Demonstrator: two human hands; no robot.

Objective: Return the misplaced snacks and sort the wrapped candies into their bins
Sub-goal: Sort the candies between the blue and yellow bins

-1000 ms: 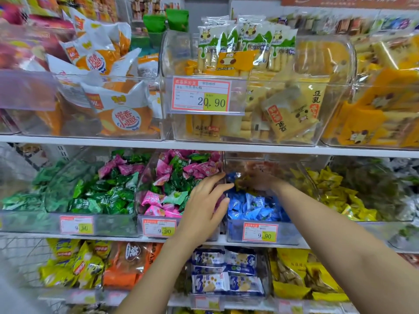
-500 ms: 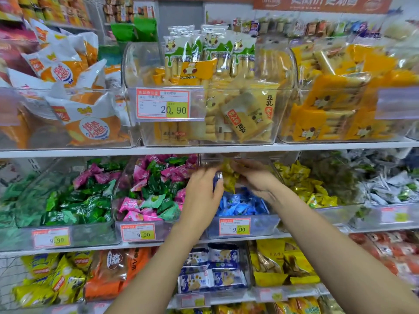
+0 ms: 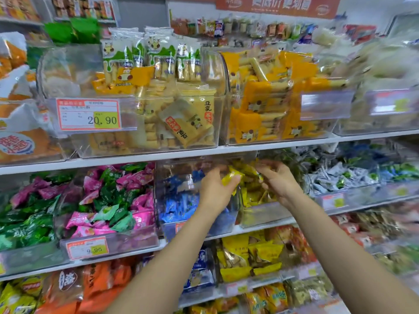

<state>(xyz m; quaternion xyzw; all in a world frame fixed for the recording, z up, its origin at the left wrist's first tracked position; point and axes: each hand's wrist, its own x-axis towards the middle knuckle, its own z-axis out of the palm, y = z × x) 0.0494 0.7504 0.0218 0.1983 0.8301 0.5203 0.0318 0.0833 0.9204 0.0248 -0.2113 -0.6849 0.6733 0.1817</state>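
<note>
Labels first: we read 20.90 on the red-bordered price tag (image 3: 89, 114) clipped to the upper clear bin (image 3: 68, 71), and 豆乳 on a pale yellow packet (image 3: 192, 123) lying tilted inside it. Green-and-white stick packs (image 3: 158, 57) with a cartoon cow stand upright at the back of that bin. An orange banner (image 3: 278, 5) runs along the top with large white characters (too blurred for us to read).

On the shelf below, we read 9.90 on a second tag (image 3: 87, 248), fixed to the front of the pink-and-green bin (image 3: 127, 240). Next right comes the blue-candy bin (image 3: 176, 173), then the yellow-candy bin (image 3: 263, 215); we cannot read their tags.

Item in hand: one yellow wrapped candy (image 3: 230, 177), pinched between the thumb and fingertips of the left hand (image 3: 215, 191). We log it just under the upper shelf edge, at the wall where the blue-candy bin meets the yellow-candy bin.

The right hand (image 3: 278, 182) sits just beside it, inside the mouth of the yellow-candy bin, fingers curled down among the yellow wrappers. We cannot tell whether it grips any of them. Both forearms reach up from the lower edge of the view.
</note>
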